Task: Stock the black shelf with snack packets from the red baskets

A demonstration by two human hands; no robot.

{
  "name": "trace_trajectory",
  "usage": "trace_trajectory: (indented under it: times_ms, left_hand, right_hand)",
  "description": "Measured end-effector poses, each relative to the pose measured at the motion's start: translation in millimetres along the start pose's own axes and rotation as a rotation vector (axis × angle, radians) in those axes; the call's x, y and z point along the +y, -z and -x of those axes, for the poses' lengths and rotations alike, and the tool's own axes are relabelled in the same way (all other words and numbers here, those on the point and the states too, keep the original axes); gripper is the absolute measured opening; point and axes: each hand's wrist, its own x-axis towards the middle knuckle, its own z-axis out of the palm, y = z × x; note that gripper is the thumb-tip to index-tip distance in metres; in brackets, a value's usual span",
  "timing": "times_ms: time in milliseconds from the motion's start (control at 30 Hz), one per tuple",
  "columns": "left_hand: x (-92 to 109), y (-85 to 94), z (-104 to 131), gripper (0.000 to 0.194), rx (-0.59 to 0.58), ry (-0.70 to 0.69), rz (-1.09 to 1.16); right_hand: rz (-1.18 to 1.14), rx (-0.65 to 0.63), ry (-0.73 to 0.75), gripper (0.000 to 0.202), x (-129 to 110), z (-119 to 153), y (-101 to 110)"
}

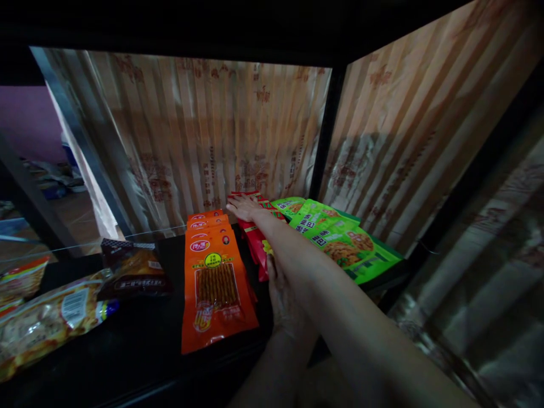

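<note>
A row of red packets [256, 241] lies on the black shelf between orange packets and green packets. My right hand [243, 207] rests flat on the far end of the red row, its fingers spread toward the left. My left hand [281, 292] is at the near end of the red row, fingers stretched upward against the front packet; my right forearm hides part of it. Overlapping orange packets [216, 283] with brown sticks pictured on them lie to the left. On the right, bright green packets [346, 243] overlap in a row, partly behind my right forearm.
Toward the left of the black shelf [140, 334] lie a dark brown bag [134, 269], a long clear-and-yellow bag [55, 317] and a red-orange packet [25, 277]. Printed plastic sheeting [204, 124] closes the back and right side. A black post [327, 130] stands at the back corner.
</note>
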Motion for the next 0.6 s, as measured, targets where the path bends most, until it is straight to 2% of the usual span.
trace_trajectory:
  times_ms: [167, 400, 600]
  left_hand:
    - [3, 14.2, -1, 0.064, -0.043, -0.023, -0.005]
    - [1, 13.9, 0, 0.059, 0.002, -0.026, -0.069]
    - [8, 26.2, 2, 0.061, 0.029, 0.003, -0.113]
  right_hand:
    - [0.017, 0.072, 0.021, 0.06, -1, 13, 6]
    - [0.018, 0.133, 0.022, 0.056, -1, 32, 12]
    - [0.023, 0.218, 0.075, 0.054, -3, 67, 29]
